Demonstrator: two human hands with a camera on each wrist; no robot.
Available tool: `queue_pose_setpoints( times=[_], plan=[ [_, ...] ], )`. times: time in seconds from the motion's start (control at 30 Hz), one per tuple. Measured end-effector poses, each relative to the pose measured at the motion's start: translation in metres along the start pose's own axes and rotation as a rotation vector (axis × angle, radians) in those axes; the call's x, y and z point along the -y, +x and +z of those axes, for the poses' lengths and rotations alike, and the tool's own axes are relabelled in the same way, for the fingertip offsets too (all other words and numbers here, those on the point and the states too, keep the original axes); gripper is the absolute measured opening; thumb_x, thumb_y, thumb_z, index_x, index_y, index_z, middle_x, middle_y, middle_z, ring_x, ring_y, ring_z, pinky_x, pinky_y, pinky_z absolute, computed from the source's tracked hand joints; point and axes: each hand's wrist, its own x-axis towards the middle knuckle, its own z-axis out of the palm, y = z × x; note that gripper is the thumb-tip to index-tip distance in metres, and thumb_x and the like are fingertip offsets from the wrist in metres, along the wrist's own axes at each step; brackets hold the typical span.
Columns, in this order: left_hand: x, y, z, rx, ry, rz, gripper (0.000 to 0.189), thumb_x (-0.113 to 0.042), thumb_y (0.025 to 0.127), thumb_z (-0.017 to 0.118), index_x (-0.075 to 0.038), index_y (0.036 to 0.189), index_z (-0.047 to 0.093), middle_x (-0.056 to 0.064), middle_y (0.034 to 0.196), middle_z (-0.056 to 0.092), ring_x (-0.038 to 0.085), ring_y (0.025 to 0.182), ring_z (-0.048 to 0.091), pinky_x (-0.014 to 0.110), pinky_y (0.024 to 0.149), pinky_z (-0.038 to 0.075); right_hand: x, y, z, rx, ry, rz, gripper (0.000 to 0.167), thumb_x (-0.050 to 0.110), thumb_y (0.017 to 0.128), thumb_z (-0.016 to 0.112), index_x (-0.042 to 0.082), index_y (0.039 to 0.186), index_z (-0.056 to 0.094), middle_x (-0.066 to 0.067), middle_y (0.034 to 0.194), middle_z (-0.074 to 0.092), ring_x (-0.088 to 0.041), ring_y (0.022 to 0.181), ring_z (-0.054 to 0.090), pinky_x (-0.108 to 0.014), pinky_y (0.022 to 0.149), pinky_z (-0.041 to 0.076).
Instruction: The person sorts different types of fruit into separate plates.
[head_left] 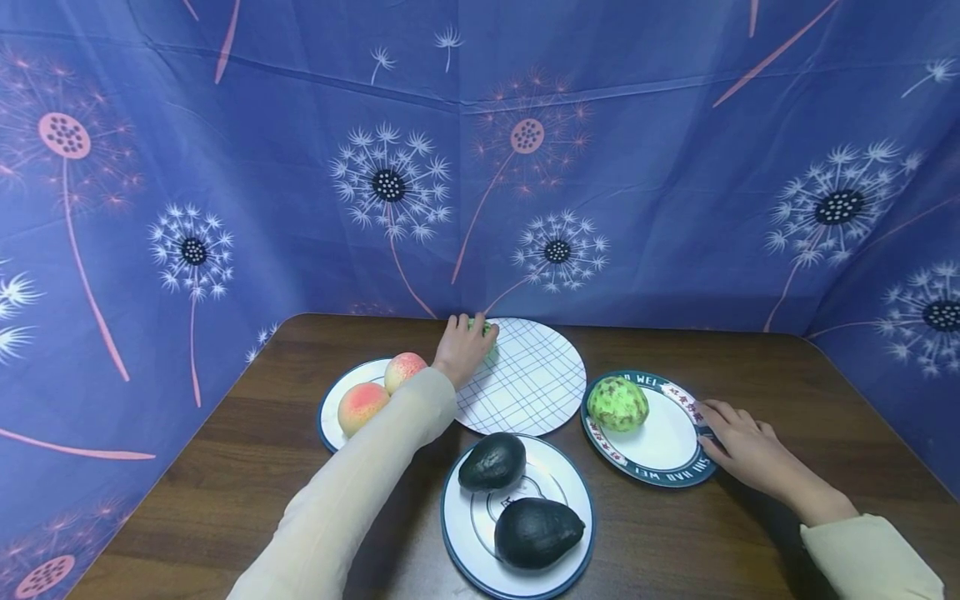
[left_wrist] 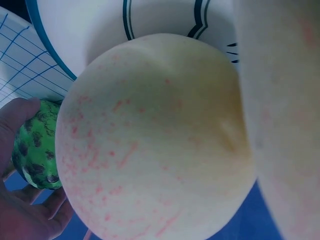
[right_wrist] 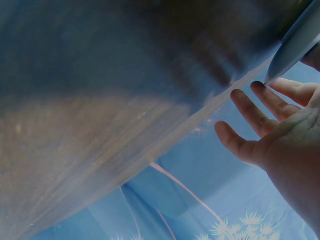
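My left hand (head_left: 465,346) reaches to the far left part of a white plate with a blue grid pattern (head_left: 532,375). It grips a green, dark-spotted custard apple (left_wrist: 39,145), thumb on one side and fingers round the other; the hand covers most of this fruit in the head view. My right hand (head_left: 750,446) rests by the right rim of a green-edged plate (head_left: 663,429), fingers spread and fairly straight, fingertips at the rim. A second green custard apple (head_left: 618,404) sits on the left part of that plate.
Two peaches (head_left: 363,407) lie on a blue-rimmed plate (head_left: 327,417) at the left, under my left forearm; one peach fills the left wrist view. Two dark avocados (head_left: 536,533) lie on a white plate (head_left: 468,550) nearest me. A blue dandelion-print cloth (head_left: 645,167) hangs behind the table.
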Motion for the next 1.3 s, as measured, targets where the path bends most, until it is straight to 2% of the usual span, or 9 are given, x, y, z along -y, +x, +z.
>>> queue_pose_setpoints(
  times=[0.3,0.73,1.07,1.3],
  plan=[
    [0.001,-0.001,-0.001,-0.012,0.002,0.010,0.059,-0.021,0.088,0.057,-0.020,0.139,0.028,0.013,0.138,0.035,0.031,0.119,0.044,0.041,0.100,0.038,0.000,0.000,0.001,-0.008,0.000,-0.011,0.057,0.023,0.086,0.057,-0.004,0.132,0.038,-0.030,0.128,0.038,-0.050,0.113,0.037,-0.071,0.084,0.030],
    [0.002,-0.003,-0.003,-0.075,-0.018,-0.005,0.055,-0.021,0.090,0.054,-0.021,0.139,0.029,0.013,0.136,0.036,0.030,0.116,0.046,0.040,0.097,0.040,-0.001,0.000,0.002,-0.018,-0.002,-0.021,0.057,0.023,0.086,0.057,-0.004,0.132,0.038,-0.030,0.128,0.039,-0.050,0.113,0.038,-0.071,0.083,0.031],
    [0.001,-0.004,-0.010,-0.100,-0.038,0.020,0.056,-0.019,0.092,0.051,-0.022,0.142,0.026,0.014,0.138,0.035,0.032,0.119,0.044,0.043,0.101,0.038,-0.001,0.000,0.001,-0.015,-0.006,-0.017,0.057,0.024,0.086,0.057,-0.005,0.132,0.038,-0.031,0.128,0.038,-0.050,0.112,0.038,-0.071,0.083,0.031],
    [-0.007,-0.002,-0.018,-0.125,-0.084,0.022,0.055,-0.022,0.092,0.051,-0.024,0.141,0.026,0.012,0.137,0.036,0.031,0.117,0.045,0.041,0.098,0.038,-0.002,0.001,0.001,-0.010,0.000,-0.017,0.057,0.024,0.086,0.057,-0.005,0.132,0.038,-0.031,0.128,0.038,-0.050,0.112,0.038,-0.071,0.083,0.030]
  ],
)
